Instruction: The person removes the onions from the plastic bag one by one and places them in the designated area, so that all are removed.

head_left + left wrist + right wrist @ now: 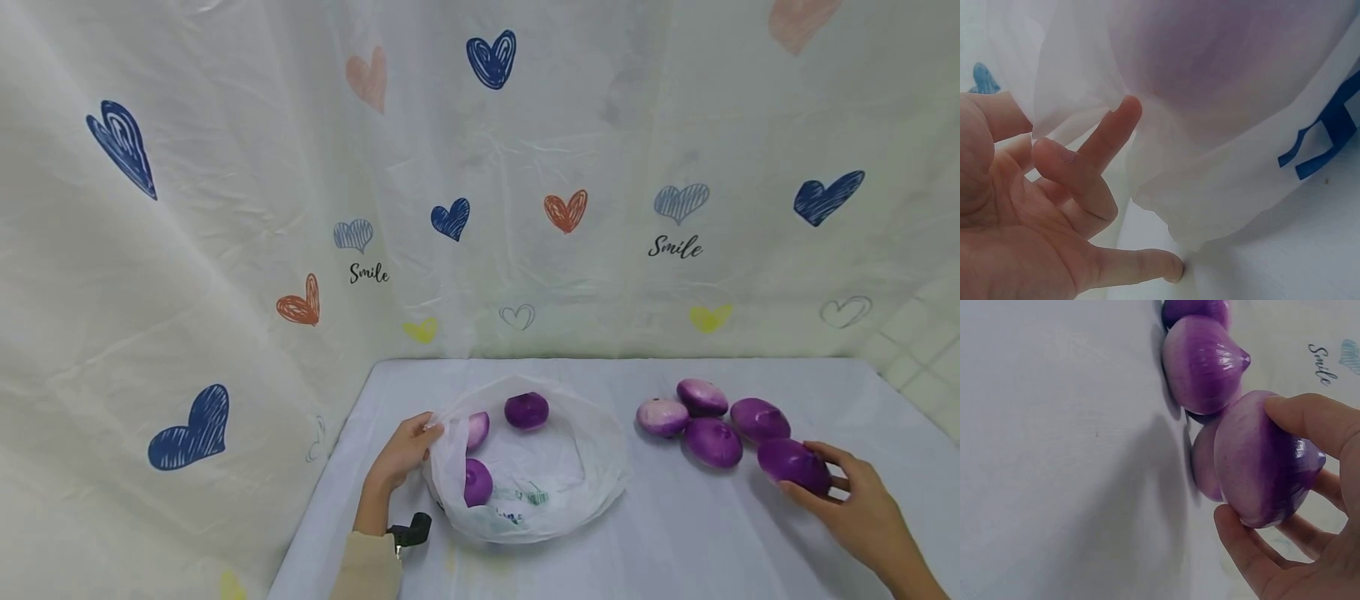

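Note:
My right hand grips a purple onion between thumb and fingers. In the right wrist view this onion is raised off the table, its pointed tip toward the palm. Several more onions lie grouped just beyond it. At the left, my left hand pinches the rim of a white plastic bag whose mouth gapes wide. Inside the bag are three onions, one of them at the back. Up close in the left wrist view, the thin bag hangs from the fingers and a purple shape shows through.
A white-covered table carries everything. Beside the left wrist is a small black object, apparently strapped on. A pale curtain with printed hearts hangs behind the table and along the left.

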Demonstrator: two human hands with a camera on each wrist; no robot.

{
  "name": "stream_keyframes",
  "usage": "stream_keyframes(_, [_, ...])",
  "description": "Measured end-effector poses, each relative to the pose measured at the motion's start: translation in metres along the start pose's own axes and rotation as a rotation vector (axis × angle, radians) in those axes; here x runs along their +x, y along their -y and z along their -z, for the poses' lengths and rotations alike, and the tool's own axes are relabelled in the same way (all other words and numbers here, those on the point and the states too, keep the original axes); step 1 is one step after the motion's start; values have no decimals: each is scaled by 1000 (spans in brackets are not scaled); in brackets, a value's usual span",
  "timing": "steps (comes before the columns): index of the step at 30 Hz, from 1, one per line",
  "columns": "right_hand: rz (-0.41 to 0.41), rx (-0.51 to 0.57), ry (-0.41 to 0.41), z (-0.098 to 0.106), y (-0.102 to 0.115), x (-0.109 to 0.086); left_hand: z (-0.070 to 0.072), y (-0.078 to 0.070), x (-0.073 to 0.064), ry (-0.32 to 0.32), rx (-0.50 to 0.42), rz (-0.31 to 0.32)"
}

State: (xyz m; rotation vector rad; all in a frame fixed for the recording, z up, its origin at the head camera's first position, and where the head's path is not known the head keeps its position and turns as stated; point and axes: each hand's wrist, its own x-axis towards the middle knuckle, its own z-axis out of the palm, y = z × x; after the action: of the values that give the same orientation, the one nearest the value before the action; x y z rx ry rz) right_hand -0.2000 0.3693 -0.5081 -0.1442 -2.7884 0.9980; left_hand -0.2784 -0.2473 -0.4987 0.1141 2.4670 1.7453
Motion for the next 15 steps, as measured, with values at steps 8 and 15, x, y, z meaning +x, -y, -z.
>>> stream_keyframes(8, [49, -1, 17, -7, -10, 4, 0, -1, 0, 2, -4, -6])
stream_keyframes(15, [75, 1, 32, -12, -18, 7, -1, -1, 0, 0, -3, -1])
